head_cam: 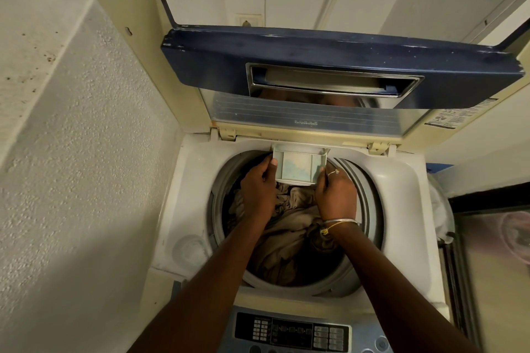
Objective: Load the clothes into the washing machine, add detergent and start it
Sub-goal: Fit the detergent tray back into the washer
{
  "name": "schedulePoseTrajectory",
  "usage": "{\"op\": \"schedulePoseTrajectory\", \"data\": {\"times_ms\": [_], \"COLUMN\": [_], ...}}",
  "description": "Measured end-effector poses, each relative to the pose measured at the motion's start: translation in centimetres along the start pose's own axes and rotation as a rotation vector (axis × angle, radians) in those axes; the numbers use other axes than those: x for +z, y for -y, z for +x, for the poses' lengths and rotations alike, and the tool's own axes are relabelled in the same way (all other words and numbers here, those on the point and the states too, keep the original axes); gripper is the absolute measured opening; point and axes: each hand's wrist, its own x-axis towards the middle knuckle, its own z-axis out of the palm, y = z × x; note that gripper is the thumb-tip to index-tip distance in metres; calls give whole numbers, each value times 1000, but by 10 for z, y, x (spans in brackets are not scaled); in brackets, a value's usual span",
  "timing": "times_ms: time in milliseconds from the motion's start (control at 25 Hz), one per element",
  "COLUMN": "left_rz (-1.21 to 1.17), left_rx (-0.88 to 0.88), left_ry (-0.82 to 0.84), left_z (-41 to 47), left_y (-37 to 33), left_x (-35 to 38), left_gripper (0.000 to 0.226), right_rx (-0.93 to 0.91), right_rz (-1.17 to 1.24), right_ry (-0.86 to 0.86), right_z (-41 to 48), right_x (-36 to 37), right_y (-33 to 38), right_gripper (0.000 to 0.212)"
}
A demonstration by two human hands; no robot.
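Observation:
A top-loading washing machine (pixel 401 209) stands below me with its lid (pixel 338 66) raised. Brown clothes (pixel 286 232) fill the drum. At the far rim of the drum a pale detergent drawer (pixel 298 165) is pulled out, with bluish-white powder lying in it. My left hand (pixel 258 189) grips the drawer's left side, thumb on its edge. My right hand (pixel 335 192), with a ring and bangle, holds the drawer's right side. Both forearms reach over the drum.
The control panel (pixel 292 332) with buttons lies at the near edge. A rough white wall (pixel 71 152) stands close on the left. A white cloth (pixel 441 209) hangs at the machine's right side, beside a dark-framed surface.

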Motion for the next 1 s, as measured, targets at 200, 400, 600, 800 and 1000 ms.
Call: {"op": "schedulePoseTrajectory", "data": {"times_ms": [200, 400, 600, 800, 1000], "left_rz": [-24, -54, -15, -89, -87], "left_rx": [-12, -59, -59, -126, -137], "left_ry": [36, 37, 86, 140, 150], "left_z": [10, 14, 18, 23, 22], "left_y": [3, 3, 1, -2, -8], "left_x": [1, 3, -1, -7, -8], "left_gripper": [50, 51, 47, 47, 47], "right_rx": [5, -6, -15, -4, 18], "right_rz": [31, 21, -35, -79, -62], "right_ry": [-22, -2, 28, 57, 78], "right_z": [5, 14, 19, 21, 20], "right_x": [-8, -14, -18, -23, -25], "right_y": [7, 9, 11, 17, 20], "right_gripper": [20, 22, 24, 29, 30]}}
